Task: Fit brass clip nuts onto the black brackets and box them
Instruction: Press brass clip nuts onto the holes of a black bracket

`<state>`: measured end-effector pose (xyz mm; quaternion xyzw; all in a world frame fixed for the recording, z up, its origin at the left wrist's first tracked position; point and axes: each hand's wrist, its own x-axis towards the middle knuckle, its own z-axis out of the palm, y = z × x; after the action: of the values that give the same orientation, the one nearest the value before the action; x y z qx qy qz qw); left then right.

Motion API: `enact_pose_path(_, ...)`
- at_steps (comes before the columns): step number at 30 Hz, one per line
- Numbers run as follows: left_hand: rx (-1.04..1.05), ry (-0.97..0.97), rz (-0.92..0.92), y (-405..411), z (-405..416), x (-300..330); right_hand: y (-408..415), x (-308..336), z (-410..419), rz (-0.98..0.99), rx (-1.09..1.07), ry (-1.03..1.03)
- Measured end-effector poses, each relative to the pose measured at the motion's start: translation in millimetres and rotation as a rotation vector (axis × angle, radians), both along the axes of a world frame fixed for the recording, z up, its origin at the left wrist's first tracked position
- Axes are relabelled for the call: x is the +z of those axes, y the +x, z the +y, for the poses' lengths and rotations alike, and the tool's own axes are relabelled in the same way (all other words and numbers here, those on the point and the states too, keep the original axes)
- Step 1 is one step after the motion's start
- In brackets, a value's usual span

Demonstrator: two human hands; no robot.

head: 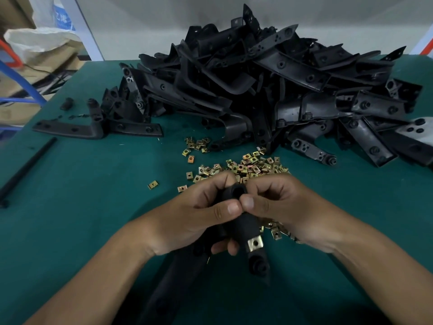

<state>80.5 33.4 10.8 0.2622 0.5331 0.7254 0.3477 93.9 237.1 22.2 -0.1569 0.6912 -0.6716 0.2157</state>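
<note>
On green worktop (70, 219): left hand (194, 214) curled round black bracket (243, 226) at centre, thumb on top. Right hand (281, 207) pinching same bracket's upper end, one brass clip nut (255, 243) already fitted lower down. Loose clip nuts (248, 165) at 12 o'clock of hands; bracket pile (269, 85) beyond.

Dim, even overhead light; edges bend wide-angle, forearms slightly blurred.

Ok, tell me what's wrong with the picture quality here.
Head view: wide-angle bend bows the table edges; dim light merges the bracket pile into one black mass; forearms and frame bottom are soft; the held bracket shows little detail, while the nuts glint.
</note>
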Motion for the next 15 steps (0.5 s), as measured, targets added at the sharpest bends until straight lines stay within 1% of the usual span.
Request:
enact_pose_path(3,0.241,0.007,0.011,-2.1,3.3,-1.9,-3.0,0.8,2.3,0.053,-0.191,0.022)
enact_pose_path(6,0.409,0.024,0.025,-4.6,1.3,-1.9,-4.8,4.3,5.6,0.111,-0.253,-0.052)
enact_pose_path(8,0.477,0.065,0.005,-5.7,0.2,0.8,-4.2,4.8,4.8,0.162,-0.254,-0.076)
enact_pose_path(11,0.552,0.103,-0.015,-6.4,1.1,3.8,-2.1,1.7,2.3,0.263,-0.314,-0.068)
enact_pose_path(15,0.570,0.132,-0.026,-5.4,2.6,5.1,0.4,-2.7,-0.8,0.439,-0.407,-0.032)
